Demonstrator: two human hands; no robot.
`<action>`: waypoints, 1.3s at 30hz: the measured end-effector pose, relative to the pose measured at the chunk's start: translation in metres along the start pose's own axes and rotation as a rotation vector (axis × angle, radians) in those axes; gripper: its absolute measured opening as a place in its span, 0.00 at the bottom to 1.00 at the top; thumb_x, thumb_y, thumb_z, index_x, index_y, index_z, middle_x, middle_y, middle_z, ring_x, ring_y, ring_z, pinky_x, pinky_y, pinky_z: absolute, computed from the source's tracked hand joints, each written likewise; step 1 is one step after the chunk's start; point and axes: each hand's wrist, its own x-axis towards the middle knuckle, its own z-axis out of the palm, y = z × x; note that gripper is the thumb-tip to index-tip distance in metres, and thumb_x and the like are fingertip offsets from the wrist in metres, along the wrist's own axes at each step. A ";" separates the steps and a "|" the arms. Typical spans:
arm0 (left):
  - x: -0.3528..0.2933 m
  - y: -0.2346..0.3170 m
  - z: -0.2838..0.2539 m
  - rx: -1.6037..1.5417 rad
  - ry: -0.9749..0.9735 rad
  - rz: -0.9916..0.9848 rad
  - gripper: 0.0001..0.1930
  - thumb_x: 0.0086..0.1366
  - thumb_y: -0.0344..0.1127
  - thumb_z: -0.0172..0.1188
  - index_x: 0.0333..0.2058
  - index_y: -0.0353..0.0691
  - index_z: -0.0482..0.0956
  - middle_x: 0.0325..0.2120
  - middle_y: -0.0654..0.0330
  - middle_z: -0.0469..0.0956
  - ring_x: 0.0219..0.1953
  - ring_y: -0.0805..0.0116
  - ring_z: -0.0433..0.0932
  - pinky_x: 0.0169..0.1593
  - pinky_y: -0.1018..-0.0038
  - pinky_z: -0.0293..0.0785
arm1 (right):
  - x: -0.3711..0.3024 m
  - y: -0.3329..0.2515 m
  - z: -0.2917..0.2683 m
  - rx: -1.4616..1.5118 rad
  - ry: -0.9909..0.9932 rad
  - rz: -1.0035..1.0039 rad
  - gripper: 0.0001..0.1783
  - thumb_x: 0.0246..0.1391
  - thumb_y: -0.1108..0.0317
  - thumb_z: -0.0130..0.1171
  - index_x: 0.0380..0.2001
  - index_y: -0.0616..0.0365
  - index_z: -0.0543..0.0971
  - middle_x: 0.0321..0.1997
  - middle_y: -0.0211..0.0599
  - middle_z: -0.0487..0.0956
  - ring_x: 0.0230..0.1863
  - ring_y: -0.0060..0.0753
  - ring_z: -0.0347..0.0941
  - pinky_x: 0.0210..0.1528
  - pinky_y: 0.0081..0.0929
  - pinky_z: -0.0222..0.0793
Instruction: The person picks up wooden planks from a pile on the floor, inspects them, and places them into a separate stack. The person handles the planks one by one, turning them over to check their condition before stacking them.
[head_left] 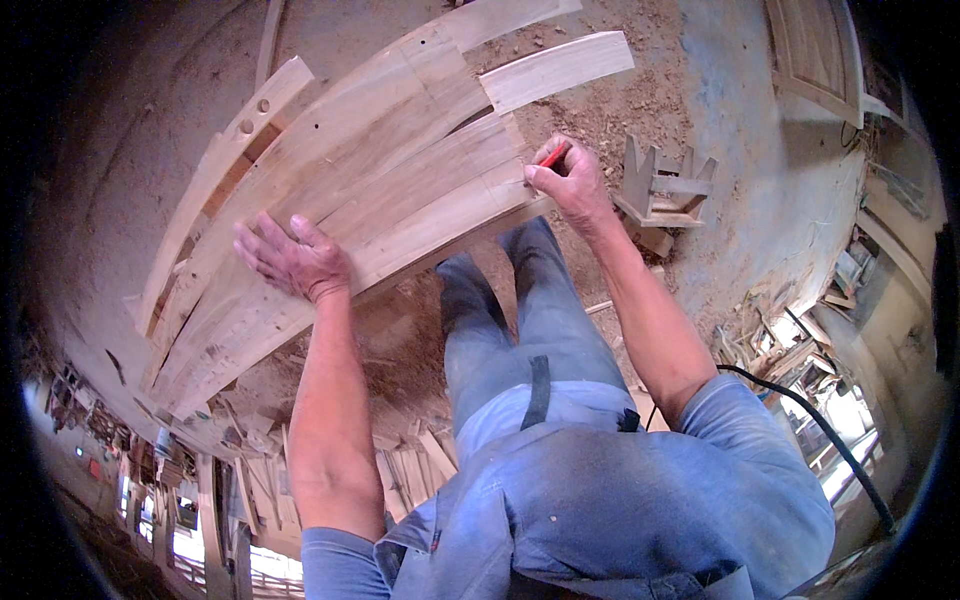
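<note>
Left hand spread flat, gripping nothing, on boards before the person's legs; right hand pinches a red stick, perhaps a pencil, by the boards' right end.

The left hand lies flat with fingers spread on pale wooden boards set side by side; the right hand pinches a red pencil at the boards' right end; a curved wooden strip with two round holes runs along the far left side; a short curved slat lies at the upper right end; beyond the right hand, a small wooden stool stands legs up on the floor near scattered wood shavings; a black cable trails beside the person's blue shirt.
</note>
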 end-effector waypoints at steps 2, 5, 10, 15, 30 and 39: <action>-0.001 -0.002 0.000 0.003 0.012 0.009 0.29 0.66 0.50 0.46 0.60 0.38 0.66 0.67 0.48 0.53 0.69 0.46 0.48 0.69 0.51 0.44 | 0.000 -0.007 0.004 0.012 0.019 0.032 0.09 0.46 0.67 0.65 0.26 0.57 0.74 0.23 0.28 0.74 0.26 0.19 0.69 0.31 0.22 0.67; 0.001 0.002 0.001 0.011 0.046 0.034 0.28 0.66 0.49 0.47 0.59 0.37 0.68 0.66 0.45 0.56 0.68 0.44 0.51 0.69 0.52 0.46 | 0.005 -0.009 0.005 0.029 0.024 0.061 0.09 0.46 0.68 0.65 0.26 0.57 0.74 0.23 0.28 0.74 0.26 0.20 0.69 0.31 0.22 0.67; 0.001 0.001 0.000 0.014 0.051 0.036 0.28 0.66 0.48 0.47 0.58 0.36 0.68 0.65 0.44 0.57 0.67 0.43 0.52 0.68 0.52 0.46 | -0.007 0.013 0.000 -0.067 0.028 -0.055 0.09 0.47 0.68 0.64 0.26 0.57 0.74 0.23 0.29 0.74 0.26 0.20 0.69 0.31 0.23 0.68; 0.002 0.004 -0.002 -0.013 0.034 0.024 0.28 0.66 0.49 0.46 0.59 0.37 0.67 0.65 0.43 0.57 0.68 0.42 0.51 0.69 0.52 0.45 | 0.003 -0.007 0.007 -0.009 0.042 0.033 0.09 0.48 0.68 0.64 0.26 0.57 0.73 0.24 0.28 0.74 0.27 0.19 0.69 0.32 0.22 0.67; 0.003 0.005 -0.015 0.012 0.046 0.021 0.26 0.64 0.46 0.51 0.58 0.40 0.69 0.65 0.46 0.57 0.68 0.43 0.51 0.69 0.53 0.46 | -0.097 0.030 -0.002 -0.263 -0.073 0.048 0.11 0.45 0.65 0.65 0.25 0.58 0.74 0.23 0.33 0.75 0.27 0.24 0.70 0.33 0.28 0.69; -0.026 -0.045 -0.029 -0.407 0.040 0.075 0.32 0.59 0.44 0.58 0.61 0.40 0.65 0.65 0.47 0.58 0.68 0.47 0.52 0.70 0.54 0.45 | -0.157 0.000 0.051 -0.354 -0.165 -0.093 0.11 0.45 0.67 0.66 0.25 0.58 0.74 0.23 0.28 0.73 0.28 0.21 0.67 0.32 0.25 0.67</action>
